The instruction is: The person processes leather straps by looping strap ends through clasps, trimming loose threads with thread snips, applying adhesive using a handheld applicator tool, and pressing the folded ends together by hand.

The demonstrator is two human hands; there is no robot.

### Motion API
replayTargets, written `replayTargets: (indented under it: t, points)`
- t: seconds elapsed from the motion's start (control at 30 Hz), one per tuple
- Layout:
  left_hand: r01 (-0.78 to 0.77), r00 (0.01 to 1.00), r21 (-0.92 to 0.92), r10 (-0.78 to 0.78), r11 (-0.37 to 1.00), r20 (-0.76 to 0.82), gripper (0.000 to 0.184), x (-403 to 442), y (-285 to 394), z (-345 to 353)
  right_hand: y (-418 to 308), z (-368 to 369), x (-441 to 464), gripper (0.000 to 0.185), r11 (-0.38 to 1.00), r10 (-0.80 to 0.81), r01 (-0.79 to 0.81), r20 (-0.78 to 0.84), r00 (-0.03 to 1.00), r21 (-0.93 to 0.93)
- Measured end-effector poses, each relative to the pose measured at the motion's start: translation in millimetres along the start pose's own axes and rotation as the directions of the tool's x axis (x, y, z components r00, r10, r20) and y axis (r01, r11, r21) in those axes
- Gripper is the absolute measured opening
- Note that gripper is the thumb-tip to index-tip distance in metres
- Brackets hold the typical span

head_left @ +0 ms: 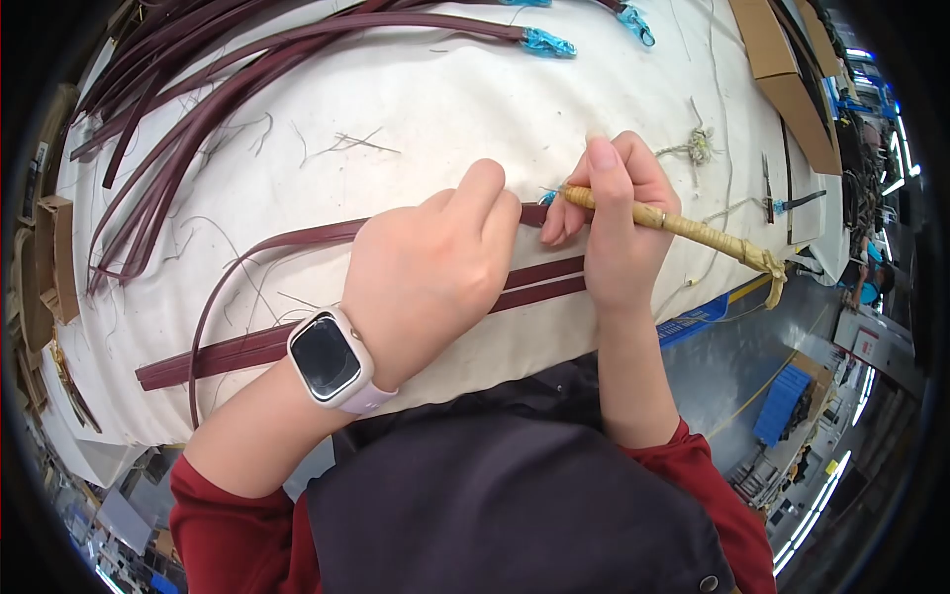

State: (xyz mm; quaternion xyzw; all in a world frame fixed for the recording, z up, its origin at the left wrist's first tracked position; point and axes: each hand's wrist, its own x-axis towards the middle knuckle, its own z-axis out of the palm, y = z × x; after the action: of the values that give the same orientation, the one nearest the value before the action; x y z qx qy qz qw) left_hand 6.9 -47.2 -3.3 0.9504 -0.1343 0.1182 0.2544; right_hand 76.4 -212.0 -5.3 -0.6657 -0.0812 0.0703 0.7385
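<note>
My left hand (435,262), with a smartwatch on its wrist, is closed on a narrow maroon strap (307,236). The strap loops down at the left and comes out beyond my fingers, where its end shows bright blue wrapping (547,198). My right hand (625,213) grips a slim pen-like tool (693,231) with a yellow-wrapped handle. Its thin tip points left, right by the blue wrapping; whether it touches cannot be seen. Below both hands, flat maroon strips (218,358) lie on the white cloth, partly hidden by my left arm.
A bundle of maroon straps (198,129) with blue-wrapped ends (547,43) lies at the upper left on the cloth-covered table (465,99). Loose dark thread bits (356,142) are scattered nearby. Knotted cord (699,147) and a cardboard box (782,69) are at the right.
</note>
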Motion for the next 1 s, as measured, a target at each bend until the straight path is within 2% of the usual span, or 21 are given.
replayTargets:
  t: [0.07, 0.1, 0.17, 0.3, 0.37, 0.5, 0.6, 0.67, 0.87, 1.0]
  points:
    - [0.076, 0.996, -0.056, -0.073, 0.996, 0.046, 0.016, 0.9, 0.3, 0.5, 0.6, -0.2, -0.8, 0.036, 1.000, 0.003, -0.004, -0.007, 1.000, -0.012]
    - [0.071, 0.997, -0.062, -0.068, 0.996, 0.046, 0.016, 1.8, -1.1, -1.6, 1.6, 0.3, -0.7, 0.036, 1.000, 0.000, 0.000, -0.002, 1.000, -0.015]
    - [0.062, 0.995, -0.198, -0.046, 0.978, 0.086, 0.016, 1.7, -6.7, -8.2, 1.4, -1.7, -0.9, 0.035, 1.000, -0.004, 0.004, 0.001, 1.000, -0.023]
    - [0.090, 0.991, -0.265, -0.061, 0.960, 0.117, 0.017, -1.1, -10.5, -11.7, 1.7, 0.7, -0.3, 0.035, 0.999, -0.008, 0.008, 0.001, 1.000, -0.036]
    - [0.178, 0.983, -0.367, -0.147, 0.913, 0.110, 0.017, 0.1, -8.7, -15.2, 1.3, 0.8, -1.3, 0.035, 0.999, -0.014, 0.014, -0.002, 1.000, -0.047]
    - [0.143, 0.990, -0.351, -0.140, 0.925, 0.034, 0.019, -3.6, -7.0, -6.3, 2.3, -0.1, -2.7, 0.034, 0.996, -0.053, 0.053, 0.005, 0.999, -0.070]
    - [0.112, 0.994, -0.262, -0.111, 0.959, 0.018, 0.020, -3.8, -5.9, -4.0, 3.2, -0.3, -2.4, 0.033, 0.995, -0.061, 0.062, 0.011, 0.998, -0.076]
    - [0.033, 0.999, -0.127, -0.035, 0.991, -0.011, 0.017, -3.5, -6.7, -0.4, 3.5, -0.5, -3.0, 0.033, 0.995, -0.063, 0.064, 0.015, 0.998, -0.071]
    - [-0.031, 0.997, 0.041, 0.028, 0.999, 0.078, 0.014, -0.9, 0.3, -3.9, 2.5, -0.3, -3.0, 0.034, 0.997, -0.055, 0.055, 0.005, 0.998, -0.062]
    - [0.000, 0.997, -0.007, 0.001, 1.000, 0.080, 0.016, -0.4, -5.3, -2.0, 0.9, 0.7, -2.2, 0.034, 0.998, -0.041, 0.041, 0.006, 0.999, -0.055]
